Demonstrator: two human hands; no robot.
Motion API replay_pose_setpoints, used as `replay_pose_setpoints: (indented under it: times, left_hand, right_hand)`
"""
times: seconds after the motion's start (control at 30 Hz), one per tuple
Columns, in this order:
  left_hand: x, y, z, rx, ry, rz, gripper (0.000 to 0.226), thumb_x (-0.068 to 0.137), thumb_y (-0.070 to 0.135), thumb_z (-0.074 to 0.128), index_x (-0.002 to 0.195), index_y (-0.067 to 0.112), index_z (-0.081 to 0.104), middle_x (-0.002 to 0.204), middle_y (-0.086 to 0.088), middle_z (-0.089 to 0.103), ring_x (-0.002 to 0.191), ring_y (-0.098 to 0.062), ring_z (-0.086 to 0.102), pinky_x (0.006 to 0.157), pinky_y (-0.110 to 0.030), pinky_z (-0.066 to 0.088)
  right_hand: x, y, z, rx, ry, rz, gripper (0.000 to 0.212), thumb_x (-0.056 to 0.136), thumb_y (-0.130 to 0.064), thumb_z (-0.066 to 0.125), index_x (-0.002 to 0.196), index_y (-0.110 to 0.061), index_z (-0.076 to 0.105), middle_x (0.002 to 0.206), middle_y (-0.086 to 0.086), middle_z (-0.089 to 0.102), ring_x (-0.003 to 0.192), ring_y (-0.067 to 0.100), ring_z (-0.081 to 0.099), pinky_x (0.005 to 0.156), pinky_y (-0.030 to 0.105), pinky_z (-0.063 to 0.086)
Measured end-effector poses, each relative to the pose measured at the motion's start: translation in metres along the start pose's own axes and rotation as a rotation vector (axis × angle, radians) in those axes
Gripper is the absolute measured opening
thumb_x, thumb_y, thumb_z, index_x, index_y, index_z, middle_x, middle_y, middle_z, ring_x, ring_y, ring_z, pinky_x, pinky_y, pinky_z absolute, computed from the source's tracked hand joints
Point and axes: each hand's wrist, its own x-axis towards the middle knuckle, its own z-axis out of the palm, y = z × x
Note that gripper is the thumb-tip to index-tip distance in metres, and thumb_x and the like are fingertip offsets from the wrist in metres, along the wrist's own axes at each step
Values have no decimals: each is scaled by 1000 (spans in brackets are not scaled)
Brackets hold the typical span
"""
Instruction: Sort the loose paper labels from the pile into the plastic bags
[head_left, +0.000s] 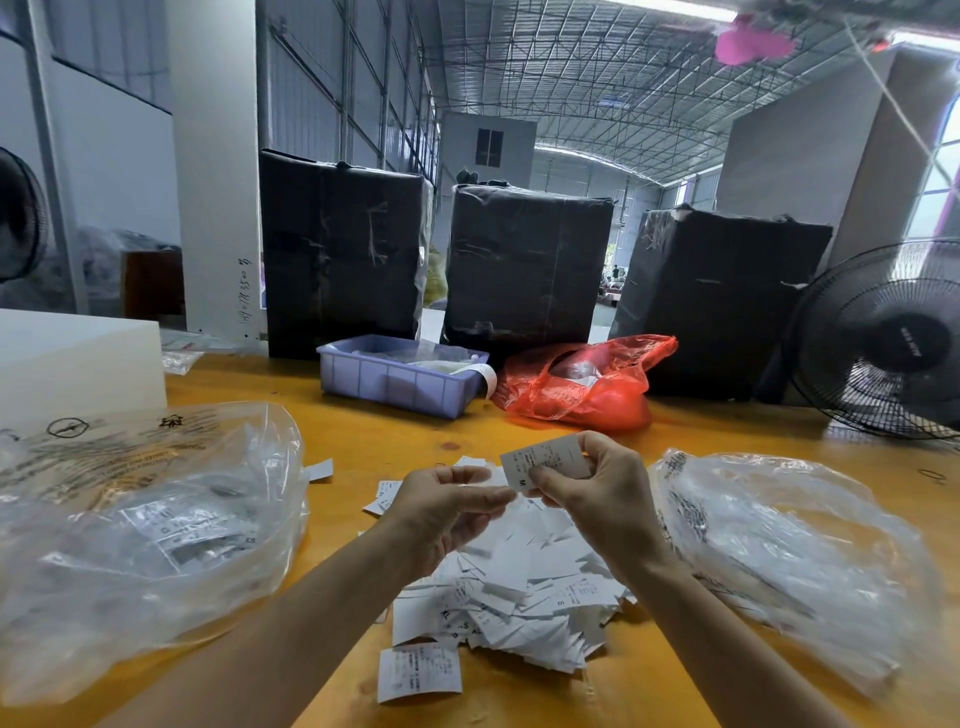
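Right hand (597, 493) raised above the pile of labels (519, 587), thumb and fingers pinched on one label (545, 461); letter M readable just beside the thumb tip. Left hand (447, 514) close alongside, fingers curled, thumb and forefinger tips nearly meeting near that label's lower corner; whether they grip a slip, cannot tell. Pile lies directly under both hands on the yellow table (363, 431). Clear bag (150, 530) with labels inside, left of the left fingers. Second clear bag (789, 551) right of the right fingers. Stray label (418, 671) nearer the body
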Motion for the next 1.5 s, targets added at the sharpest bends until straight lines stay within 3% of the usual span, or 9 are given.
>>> replay_pose_setpoints:
  times: [0.33, 0.67, 1.27, 1.5]
  left_hand:
    - [3, 0, -3, 14, 29, 48, 33, 68, -10, 74, 94, 2, 58, 66, -11, 69, 55, -16, 65, 55, -22, 54]
    - [1, 0, -1, 27, 36, 76, 40, 63, -10, 77, 97, 2, 59, 76, -18, 70, 56, -17, 68, 49, -18, 51]
    - [0, -1, -2, 61, 55, 97, 40, 64, -9, 78, 97, 1, 59, 72, -14, 70, 56, -16, 68, 52, -19, 53]
    - [1, -1, -2, 54, 49, 96, 42, 65, -10, 77, 101, 0, 58, 65, -11, 71, 54, -15, 67, 51, -18, 53]
  right_hand:
    - [0, 1, -3, 39, -157, 55, 19, 75, 2, 75, 88, -1, 61, 82, 18, 70, 65, 23, 72, 59, 29, 57]
    - [-1, -5, -6, 71, -36, -3, 21, 77, 5, 71, 81, -12, 58, 76, 5, 67, 63, 17, 71, 60, 30, 58]
    - [-2, -2, -2, 23, -80, 29, 19, 76, 3, 73, 83, -9, 59, 80, 12, 68, 62, 17, 71, 59, 27, 59]
    - [2, -4, -10, 119, -99, 76, 19, 75, 6, 73, 85, -2, 59, 78, 13, 68, 61, 20, 71, 57, 26, 58]
